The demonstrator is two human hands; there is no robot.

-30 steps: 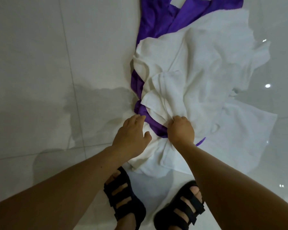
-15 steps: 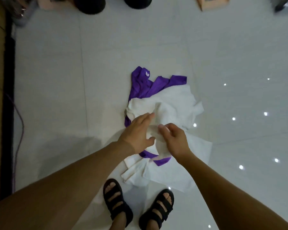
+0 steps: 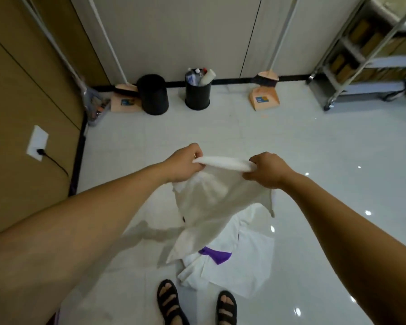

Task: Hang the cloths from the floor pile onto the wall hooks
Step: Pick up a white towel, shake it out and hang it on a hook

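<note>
Left hand [image 3: 184, 164] and right hand [image 3: 266, 171] each pinch the top edge of a white cloth [image 3: 211, 202], fingers curled round a rolled hem. The hem runs left to right between them, taut and nearly level, so both hands share the hold and neither is nearer.

Below spreads the floor [image 3: 314, 148], hard glossy tile that throws back the lights. Beyond it stands a wall [image 3: 174, 31] of smooth pale panels. No hooks show, so which way the cloth must travel cannot be told.

From the hem the cloth hangs as a thin, limp, creased sheet. Its lower end trails down over the pile [image 3: 244, 270]; whether it touches is unclear.

That pile lies just ahead of the sandals [image 3: 168, 299]: soft white folds, with a small purple cloth [image 3: 217, 254] peeking through.
</note>
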